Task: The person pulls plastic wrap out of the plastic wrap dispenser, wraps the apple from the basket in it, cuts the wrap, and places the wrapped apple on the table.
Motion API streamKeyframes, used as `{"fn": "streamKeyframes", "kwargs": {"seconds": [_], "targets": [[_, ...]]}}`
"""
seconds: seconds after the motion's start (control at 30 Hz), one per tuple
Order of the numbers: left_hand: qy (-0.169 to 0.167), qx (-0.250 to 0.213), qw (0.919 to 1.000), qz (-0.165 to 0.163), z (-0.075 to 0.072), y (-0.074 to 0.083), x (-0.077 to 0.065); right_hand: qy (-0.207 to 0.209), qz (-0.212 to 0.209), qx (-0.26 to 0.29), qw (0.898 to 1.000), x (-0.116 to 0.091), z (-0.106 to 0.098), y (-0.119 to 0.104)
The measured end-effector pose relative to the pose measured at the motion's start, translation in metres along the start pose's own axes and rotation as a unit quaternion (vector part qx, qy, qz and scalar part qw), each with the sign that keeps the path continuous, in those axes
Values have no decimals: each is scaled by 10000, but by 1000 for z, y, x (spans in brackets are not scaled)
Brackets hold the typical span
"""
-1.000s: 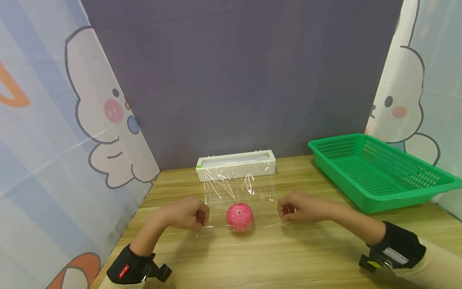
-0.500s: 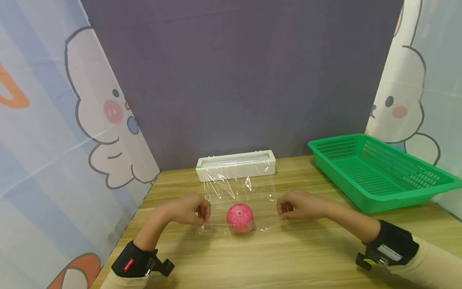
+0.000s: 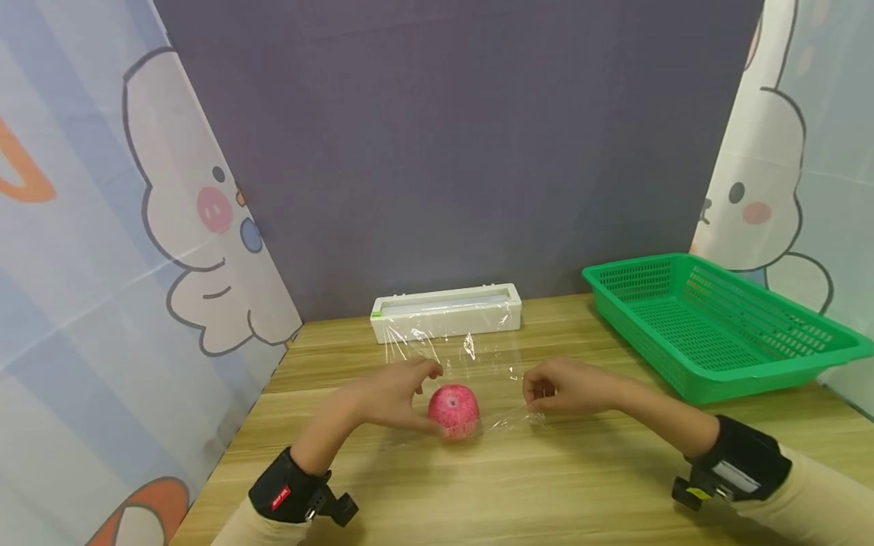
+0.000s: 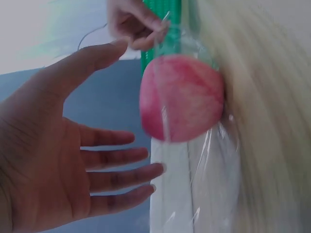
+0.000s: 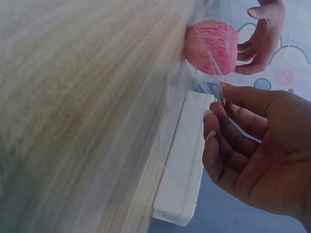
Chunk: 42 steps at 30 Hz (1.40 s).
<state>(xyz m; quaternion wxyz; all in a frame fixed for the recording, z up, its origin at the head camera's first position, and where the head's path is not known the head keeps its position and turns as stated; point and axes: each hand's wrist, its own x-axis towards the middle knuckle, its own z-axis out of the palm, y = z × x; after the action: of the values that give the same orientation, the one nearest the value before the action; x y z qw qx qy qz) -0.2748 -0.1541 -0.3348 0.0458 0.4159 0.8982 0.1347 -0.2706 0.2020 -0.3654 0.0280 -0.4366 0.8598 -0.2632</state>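
Note:
A pink-red apple (image 3: 454,412) sits on the table with clear plastic wrap (image 3: 471,364) under and around it. The film runs back to a white wrap dispenser (image 3: 447,315). My left hand (image 3: 396,398) is spread just left of the apple; in the left wrist view its fingers (image 4: 116,179) are straight and hold nothing. Whether it touches the apple I cannot tell. To the apple's right, my right hand (image 3: 567,387) pinches a corner of the wrap between thumb and forefinger, as the right wrist view shows near the apple (image 5: 212,47).
A green plastic basket (image 3: 690,371) stands at the right of the wooden table (image 3: 492,500). Behind the dispenser rises a dark grey backdrop (image 3: 437,152). Printed curtains (image 3: 82,303) hang at both sides.
My left hand has let go of the wrap's left corner, spread its fingers and moved right to the apple. The right hand stays almost in place with the film.

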Motion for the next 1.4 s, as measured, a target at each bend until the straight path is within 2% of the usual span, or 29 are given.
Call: {"fn": "streamKeyframes", "kwargs": {"seconds": [0.13,0.37,0.63,0.77,0.9,1.1,1.27,1.4], "targets": [[-75,236,9996,-116,6,9,10,32,-53,-27,10000,1,-1,-1],[-112,400,9991,113,12,11,18,-33,-75,-38,10000,2,0,1],[-151,49,9998,150,12,6,21,-129,-113,-33,9998,4,-4,2],[-200,-141,9997,84,12,3,22,-185,152,-12,9997,8,-8,-1],[-209,-122,9997,104,12,2,23,-32,389,35,9992,18,-8,-8],[-170,17,9998,129,12,4,24,217,675,85,9974,41,8,-17],[-158,3,9997,175,13,4,25,38,856,246,9960,57,29,-23],[-114,-61,9998,167,12,3,24,-92,709,403,9966,66,40,-26]]}}
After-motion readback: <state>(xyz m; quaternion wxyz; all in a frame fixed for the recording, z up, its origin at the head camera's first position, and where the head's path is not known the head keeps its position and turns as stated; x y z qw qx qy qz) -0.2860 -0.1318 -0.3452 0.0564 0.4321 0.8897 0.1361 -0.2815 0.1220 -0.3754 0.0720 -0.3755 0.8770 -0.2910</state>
